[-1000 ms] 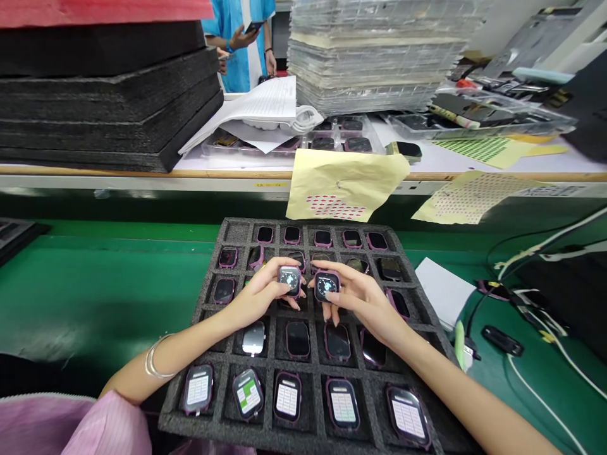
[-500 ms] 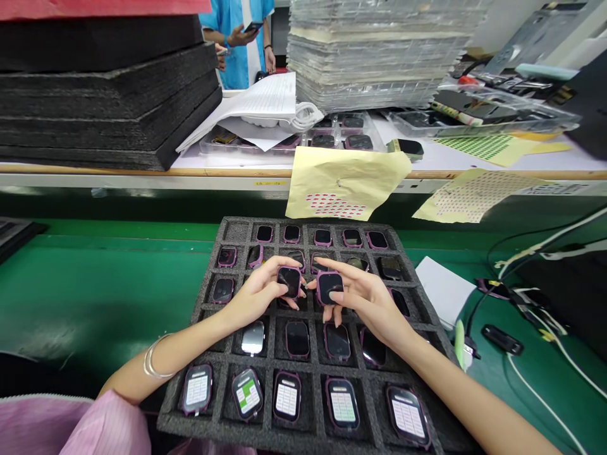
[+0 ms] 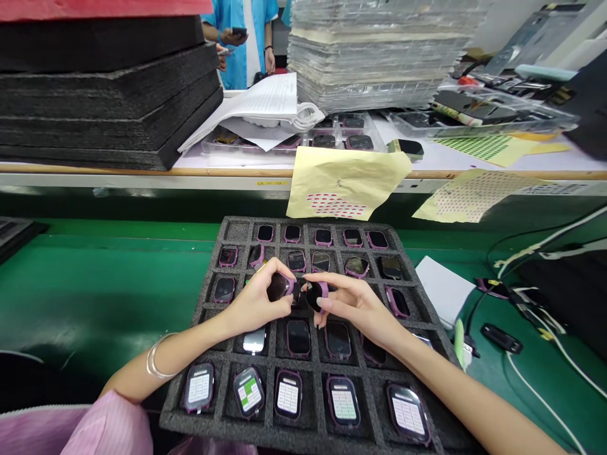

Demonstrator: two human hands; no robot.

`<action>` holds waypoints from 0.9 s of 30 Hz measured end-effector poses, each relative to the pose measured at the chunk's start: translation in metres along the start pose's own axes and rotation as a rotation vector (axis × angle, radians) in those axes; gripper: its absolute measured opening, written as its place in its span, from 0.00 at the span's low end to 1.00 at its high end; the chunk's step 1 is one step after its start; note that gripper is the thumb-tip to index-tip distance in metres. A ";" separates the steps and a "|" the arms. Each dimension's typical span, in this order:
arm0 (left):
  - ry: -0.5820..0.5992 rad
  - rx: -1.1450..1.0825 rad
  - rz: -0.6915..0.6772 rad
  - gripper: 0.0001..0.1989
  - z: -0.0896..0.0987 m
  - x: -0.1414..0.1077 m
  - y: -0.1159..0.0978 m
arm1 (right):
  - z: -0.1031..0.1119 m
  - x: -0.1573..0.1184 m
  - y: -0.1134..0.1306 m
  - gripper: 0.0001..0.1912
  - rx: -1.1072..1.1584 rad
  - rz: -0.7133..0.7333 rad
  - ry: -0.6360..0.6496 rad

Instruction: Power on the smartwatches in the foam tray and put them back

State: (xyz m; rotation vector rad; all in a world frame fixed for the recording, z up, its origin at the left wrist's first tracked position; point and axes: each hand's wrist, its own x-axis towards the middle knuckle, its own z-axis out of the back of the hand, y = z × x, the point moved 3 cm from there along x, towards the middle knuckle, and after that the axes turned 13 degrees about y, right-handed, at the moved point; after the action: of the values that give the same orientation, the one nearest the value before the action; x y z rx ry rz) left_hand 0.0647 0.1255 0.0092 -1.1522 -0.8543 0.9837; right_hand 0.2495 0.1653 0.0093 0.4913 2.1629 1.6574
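Tipped from facing the camera to a steep slant since the earlier frame, one watch (image 3: pixel 279 287) sits pinched between thumb and fingers of the left hand (image 3: pixel 258 303); a second watch (image 3: pixel 313 296) has turned likewise in the right hand (image 3: pixel 358 308)'s thumb-and-finger grasp. Both are above the middle of the foam tray (image 3: pixel 269 395). Being so near each other, they could knock or scuff if either wrist swings inward. A loose fingertip hold might also drop one onto the dark watch (image 3: pixel 298 338) lying nearer the person.
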 end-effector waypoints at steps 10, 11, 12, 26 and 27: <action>-0.013 0.046 -0.020 0.11 -0.002 0.003 0.007 | 0.001 0.002 0.000 0.25 -0.008 0.021 -0.015; -0.002 0.040 -0.010 0.11 -0.003 0.003 0.007 | 0.001 0.002 0.000 0.26 -0.005 0.020 -0.019; 0.008 0.037 -0.004 0.11 -0.003 0.003 0.006 | 0.001 0.002 0.000 0.26 -0.004 0.019 -0.023; 0.059 0.143 -0.051 0.11 -0.002 0.003 -0.003 | 0.003 0.000 0.002 0.25 -0.061 0.006 0.018; 0.059 0.157 -0.051 0.11 -0.002 0.003 -0.003 | 0.003 0.000 0.002 0.25 -0.065 0.005 0.014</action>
State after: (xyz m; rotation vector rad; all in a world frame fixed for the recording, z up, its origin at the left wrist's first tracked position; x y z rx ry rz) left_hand 0.0681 0.1277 0.0121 -1.0156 -0.7425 0.9533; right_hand 0.2512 0.1686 0.0108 0.4692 2.1117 1.7324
